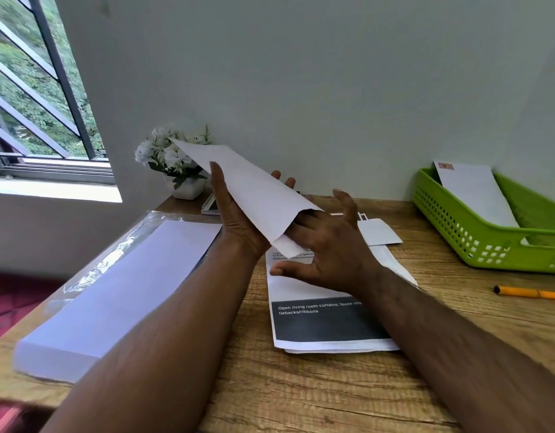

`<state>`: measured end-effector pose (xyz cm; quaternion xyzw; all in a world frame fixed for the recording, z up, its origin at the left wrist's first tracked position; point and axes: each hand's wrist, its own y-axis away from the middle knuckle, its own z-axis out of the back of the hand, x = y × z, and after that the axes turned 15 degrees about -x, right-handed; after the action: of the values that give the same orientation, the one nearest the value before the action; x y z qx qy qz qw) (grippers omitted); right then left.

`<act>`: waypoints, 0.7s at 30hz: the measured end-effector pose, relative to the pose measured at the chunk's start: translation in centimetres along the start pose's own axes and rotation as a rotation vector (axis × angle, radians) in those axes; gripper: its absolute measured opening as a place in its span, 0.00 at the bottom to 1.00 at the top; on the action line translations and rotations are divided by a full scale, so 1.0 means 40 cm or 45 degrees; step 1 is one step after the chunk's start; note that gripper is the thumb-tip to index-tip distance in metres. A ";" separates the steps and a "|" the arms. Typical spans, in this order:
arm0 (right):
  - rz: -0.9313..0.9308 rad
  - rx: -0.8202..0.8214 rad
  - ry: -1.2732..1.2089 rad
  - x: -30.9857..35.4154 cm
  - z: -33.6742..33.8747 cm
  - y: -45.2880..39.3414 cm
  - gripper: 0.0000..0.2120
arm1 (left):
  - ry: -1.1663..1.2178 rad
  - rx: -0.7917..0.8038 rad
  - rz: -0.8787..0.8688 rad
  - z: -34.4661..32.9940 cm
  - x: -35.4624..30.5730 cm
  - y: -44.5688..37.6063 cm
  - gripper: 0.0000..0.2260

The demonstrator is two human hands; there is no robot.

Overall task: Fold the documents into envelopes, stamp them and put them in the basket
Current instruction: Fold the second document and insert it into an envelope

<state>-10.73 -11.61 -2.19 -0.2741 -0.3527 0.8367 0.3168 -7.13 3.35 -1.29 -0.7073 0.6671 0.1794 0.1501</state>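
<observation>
One stamped envelope (476, 195) already lies in the green basket (451, 232) while the left hand (238, 220) grips a second envelope (254, 189) aloft, the right hand (326, 245) pushing a folded document (285, 246) inside with fingers loosely spread, more documents (320, 320) waiting below.

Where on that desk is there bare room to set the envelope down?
Bare wood shows between the printed sheets and the orange pen, and along the near edge in front of the sheets. The left is crowded by the envelope pack; the green basket fills the far right.
</observation>
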 end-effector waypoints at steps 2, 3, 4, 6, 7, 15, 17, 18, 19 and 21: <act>0.026 0.064 0.082 0.002 -0.004 -0.002 0.38 | -0.031 -0.002 0.010 -0.002 0.003 0.001 0.45; 0.035 0.084 0.108 0.002 -0.006 -0.003 0.40 | -0.045 -0.007 -0.006 -0.001 0.004 0.000 0.41; 0.033 0.105 0.114 0.002 -0.007 -0.003 0.42 | -0.056 -0.008 -0.019 -0.001 0.003 -0.001 0.38; 0.022 0.135 0.109 0.004 -0.014 -0.003 0.44 | -0.063 0.008 -0.021 0.000 0.001 -0.002 0.37; 0.014 0.149 0.101 0.003 -0.020 -0.003 0.45 | -0.073 0.025 -0.027 0.000 -0.001 -0.003 0.37; -0.232 0.221 -0.326 0.020 -0.009 0.002 0.45 | -0.169 0.160 0.050 0.008 -0.011 -0.008 0.28; -0.344 0.392 -0.422 0.018 0.000 -0.002 0.47 | -0.243 0.141 0.069 0.008 -0.013 -0.009 0.27; -0.341 0.429 -0.416 0.013 0.000 -0.002 0.51 | -0.248 0.132 0.072 0.009 -0.012 -0.011 0.29; -0.326 0.437 -0.408 0.011 0.002 -0.002 0.55 | -0.253 0.127 0.063 0.008 -0.011 -0.011 0.31; -0.309 0.418 -0.371 0.004 0.006 -0.004 0.56 | -0.255 0.144 0.017 0.002 -0.019 -0.007 0.35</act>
<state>-10.95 -11.50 -1.96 -0.0509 -0.2843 0.8693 0.4012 -6.88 4.06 -1.02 -0.6719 0.6624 0.2122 0.2544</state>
